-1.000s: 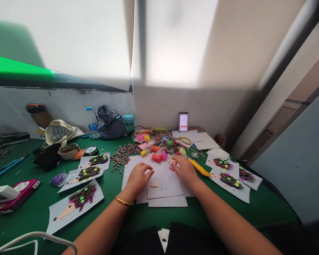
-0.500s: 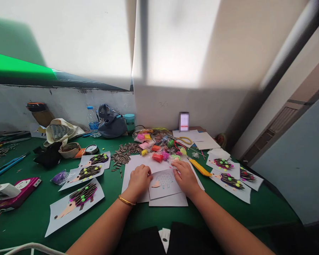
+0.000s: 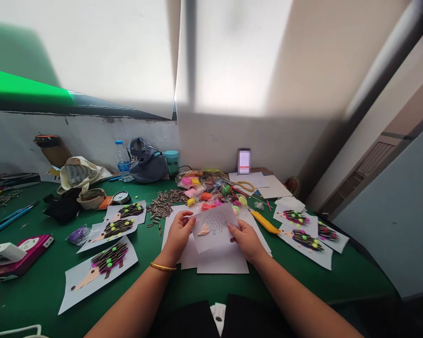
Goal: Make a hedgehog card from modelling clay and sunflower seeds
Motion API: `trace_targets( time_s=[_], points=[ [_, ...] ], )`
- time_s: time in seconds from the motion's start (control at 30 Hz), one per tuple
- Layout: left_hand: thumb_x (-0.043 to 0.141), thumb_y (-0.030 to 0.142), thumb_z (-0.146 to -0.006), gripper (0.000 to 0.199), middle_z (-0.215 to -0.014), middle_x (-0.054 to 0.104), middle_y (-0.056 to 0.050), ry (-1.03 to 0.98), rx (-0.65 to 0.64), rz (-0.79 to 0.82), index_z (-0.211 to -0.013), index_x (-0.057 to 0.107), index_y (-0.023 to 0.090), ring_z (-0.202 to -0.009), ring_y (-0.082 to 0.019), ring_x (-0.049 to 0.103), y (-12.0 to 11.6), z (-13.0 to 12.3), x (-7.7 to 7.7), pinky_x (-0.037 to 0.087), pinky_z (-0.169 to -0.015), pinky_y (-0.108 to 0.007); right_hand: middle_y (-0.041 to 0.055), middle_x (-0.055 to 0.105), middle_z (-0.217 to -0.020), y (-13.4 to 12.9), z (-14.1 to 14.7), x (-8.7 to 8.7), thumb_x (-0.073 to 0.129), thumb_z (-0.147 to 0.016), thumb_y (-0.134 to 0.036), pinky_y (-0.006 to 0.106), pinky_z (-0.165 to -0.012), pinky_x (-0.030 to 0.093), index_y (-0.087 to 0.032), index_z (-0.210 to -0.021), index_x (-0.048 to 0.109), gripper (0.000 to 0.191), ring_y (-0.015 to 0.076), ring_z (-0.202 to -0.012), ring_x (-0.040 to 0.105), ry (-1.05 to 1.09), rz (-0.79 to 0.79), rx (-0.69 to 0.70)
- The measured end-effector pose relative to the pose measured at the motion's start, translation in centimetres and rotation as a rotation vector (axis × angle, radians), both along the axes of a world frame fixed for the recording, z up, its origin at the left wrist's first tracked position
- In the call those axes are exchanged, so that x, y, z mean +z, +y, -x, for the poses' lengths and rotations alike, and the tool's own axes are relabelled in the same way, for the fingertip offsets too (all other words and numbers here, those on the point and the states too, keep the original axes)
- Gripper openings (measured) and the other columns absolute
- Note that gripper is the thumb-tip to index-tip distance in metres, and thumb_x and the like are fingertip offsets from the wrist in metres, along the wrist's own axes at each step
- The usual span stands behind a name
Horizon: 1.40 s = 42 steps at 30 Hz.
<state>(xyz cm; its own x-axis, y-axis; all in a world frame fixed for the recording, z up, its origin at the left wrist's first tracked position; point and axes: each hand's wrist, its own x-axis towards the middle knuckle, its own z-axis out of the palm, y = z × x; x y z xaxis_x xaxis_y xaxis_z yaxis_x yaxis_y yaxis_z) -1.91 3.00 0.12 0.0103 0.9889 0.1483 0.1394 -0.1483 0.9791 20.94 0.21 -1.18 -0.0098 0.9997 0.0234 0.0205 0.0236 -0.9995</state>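
Note:
A small white paper card (image 3: 206,241) bears a drawn hedgehog outline with a peach clay face on its left end. My left hand (image 3: 179,234) grips the card's left edge, thumb in front. At the right edge, my right hand (image 3: 246,238) pinches it, thumb on the front and fingers behind. The card is tilted up above white paper sheets (image 3: 222,265) on the table. Behind it lies a heap of bagged coloured clay (image 3: 200,190), partly hidden by the card. Striped sunflower seeds (image 3: 161,203) are piled to the left of that heap.
Hedgehog cards with seed spines lie at left (image 3: 98,272) and right (image 3: 305,246). A yellow utility knife (image 3: 265,222) and yellow-handled scissors (image 3: 246,184) lie right of the clay. A phone (image 3: 244,161) leans on the wall. A bag (image 3: 148,164) and water bottle (image 3: 122,161) stand behind.
Both hands have taken hold of the hedgehog card by its sides and lifted it off the sheets, tilting it up. Before, it lay flat with the hands resting beside it.

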Motion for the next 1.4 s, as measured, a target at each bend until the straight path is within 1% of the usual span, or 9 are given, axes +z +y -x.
trace_targets(
  time_s=[0.17,0.3,0.6,0.77,0.87,1.0,1.1,1.27,1.4],
  points=[
    [0.062,0.058,-0.077,0.041,-0.065,0.047,0.003,-0.094,-0.123,0.169,-0.078,0.062,0.017,-0.055,-0.011,0.043,-1.5,-0.9,0.5,0.037,-0.049,-0.021,0.006,0.069,-0.088,-0.5,0.4,0.1,0.064,-0.078,-0.063,0.029,-0.062,0.052,-0.019,-0.102,0.068,0.05,0.0205,-0.075,0.059,-0.014,-0.05,-0.121],
    [0.069,0.054,-0.073,0.04,-0.069,0.054,0.001,-0.119,-0.181,0.234,-0.083,0.067,0.015,-0.057,-0.011,0.045,-2.1,-1.4,0.8,0.033,-0.048,-0.019,0.0077,0.07,-0.094,-0.7,0.2,0.1,0.062,-0.08,-0.061,0.029,-0.062,0.052,-0.018,-0.107,0.067,0.051,0.0212,-0.077,0.06,-0.004,-0.068,-0.114],
    [0.072,0.058,-0.072,0.053,-0.086,0.07,-0.004,-0.074,-0.249,0.254,-0.103,0.072,0.016,-0.062,-0.012,0.049,-2.3,-1.3,1.5,0.029,-0.05,-0.021,0.0073,0.071,-0.093,-0.7,0.2,0.0,0.063,-0.079,-0.063,0.03,-0.062,0.052,-0.019,-0.104,0.069,0.051,0.0215,-0.076,0.061,-0.01,-0.065,-0.112],
    [0.071,0.06,-0.072,0.052,-0.076,0.065,-0.001,-0.059,-0.226,0.232,-0.098,0.071,0.015,-0.06,-0.012,0.047,-2.1,-1.2,1.2,0.031,-0.05,-0.021,0.0065,0.07,-0.091,-0.5,0.0,-0.6,0.062,-0.079,-0.063,0.03,-0.062,0.052,-0.019,-0.106,0.068,0.052,0.0206,-0.075,0.06,0.002,-0.059,-0.103],
    [0.063,0.068,-0.076,0.054,-0.066,0.059,0.002,-0.066,-0.205,0.217,-0.087,0.07,0.015,-0.055,-0.011,0.044,-1.9,-1.1,0.9,0.033,-0.05,-0.021,0.0063,0.07,-0.093,-0.5,0.0,-0.7,0.063,-0.079,-0.063,0.029,-0.062,0.052,-0.019,-0.106,0.068,0.052,0.0201,-0.075,0.061,0.028,-0.061,-0.094],
    [0.068,0.063,-0.075,0.052,-0.081,0.069,-0.002,-0.075,-0.231,0.229,-0.097,0.071,0.016,-0.062,-0.014,0.054,-1.9,-1.0,0.8,0.035,-0.05,-0.021,0.0062,0.07,-0.094,-0.6,0.1,-0.6,0.064,-0.08,-0.062,0.029,-0.062,0.052,-0.019,-0.105,0.068,0.05,0.02,-0.076,0.061,0.033,-0.066,-0.086],
    [0.075,0.056,-0.073,0.052,-0.098,0.074,-0.007,-0.147,-0.27,0.253,-0.105,0.071,0.016,-0.078,-0.02,0.064,-1.9,-1.1,0.7,0.043,-0.057,-0.023,0.0066,0.07,-0.095,-0.8,0.2,-0.3,0.065,-0.079,-0.06,0.03,-0.063,0.053,-0.019,-0.106,0.069,0.049,0.0206,-0.078,0.061,0.03,-0.058,-0.069],
    [0.081,0.051,-0.068,0.053,-0.106,0.075,-0.01,-0.324,-0.277,0.261,-0.105,0.071,0.015,-0.099,-0.028,0.067,-1.6,-1.1,0.4,0.053,-0.083,-0.035,0.007,0.071,-0.092,-1.1,0.2,0.1,0.072,-0.075,-0.055,0.031,-0.065,0.052,-0.018,-0.098,0.071,0.044,0.0208,-0.077,0.062,0.075,-0.047,0.006],
    [0.078,0.057,-0.07,0.055,-0.105,0.075,-0.01,-0.371,-0.288,0.291,-0.106,0.071,0.016,-0.097,-0.029,0.069,-1.7,-1.1,0.4,0.055,-0.083,-0.038,0.0042,0.069,-0.076,-1.1,0.1,0.1,0.072,-0.073,-0.056,0.031,-0.065,0.049,-0.018,-0.084,0.071,0.04,0.0188,-0.068,0.059,0.074,-0.043,0.017]
  ],
)
